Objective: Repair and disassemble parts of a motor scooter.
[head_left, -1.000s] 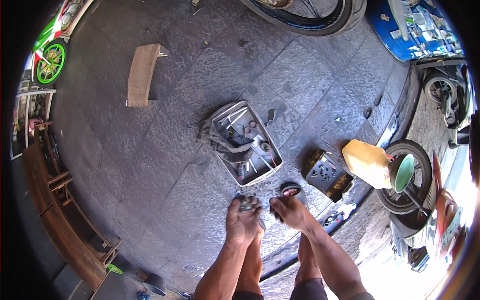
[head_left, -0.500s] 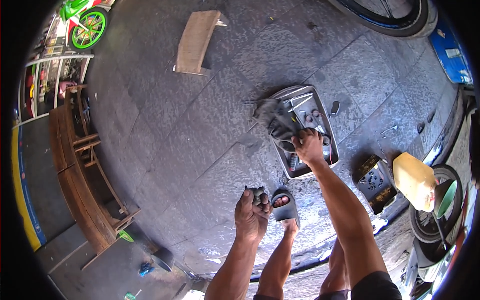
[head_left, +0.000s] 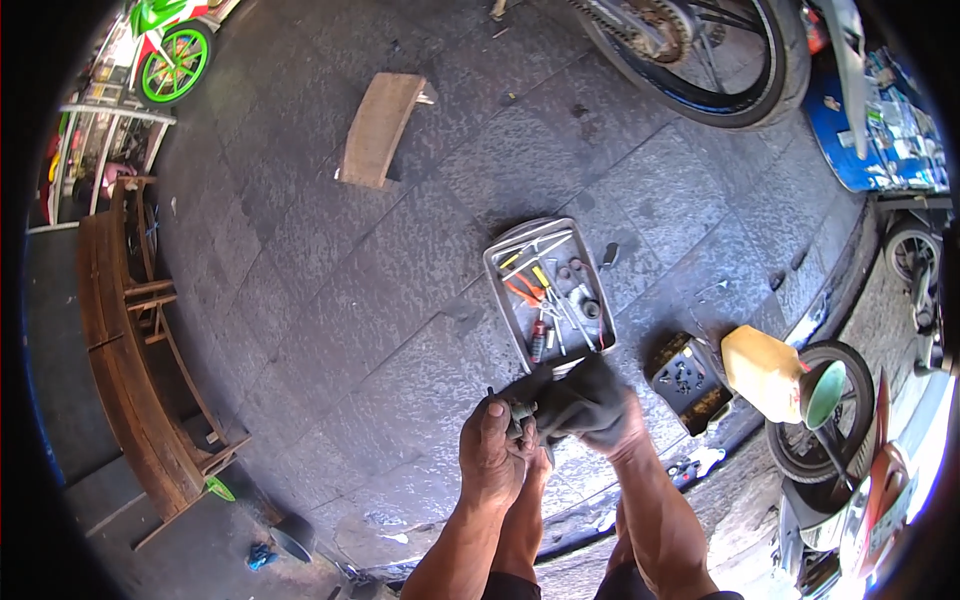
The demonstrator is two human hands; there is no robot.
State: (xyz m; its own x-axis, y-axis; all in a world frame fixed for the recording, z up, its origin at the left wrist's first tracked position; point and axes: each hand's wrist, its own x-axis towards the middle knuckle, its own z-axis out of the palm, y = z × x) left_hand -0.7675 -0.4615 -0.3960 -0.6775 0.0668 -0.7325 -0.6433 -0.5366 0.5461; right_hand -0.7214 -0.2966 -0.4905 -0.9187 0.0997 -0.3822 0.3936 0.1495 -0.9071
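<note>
An open grey rectangular tray [head_left: 506, 312] lies near the frame's centre. Below it, a crumpled dark grey fabric cloth [head_left: 588, 402] is bunched in your right hand [head_left: 628, 424]; lower centre, your left hand [head_left: 492, 450] clasps a small, grimy metal part [head_left: 521, 410].

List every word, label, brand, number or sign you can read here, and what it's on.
No text can be read in the head view.
Packets on the blue surface, upper right: any print is too small.
Yellowish jug: no readable label.
Tools in the tray: any markings are too small.
Dark part in the left hand: none readable.
Dark cloth in the right hand: no lettering visible.
</note>
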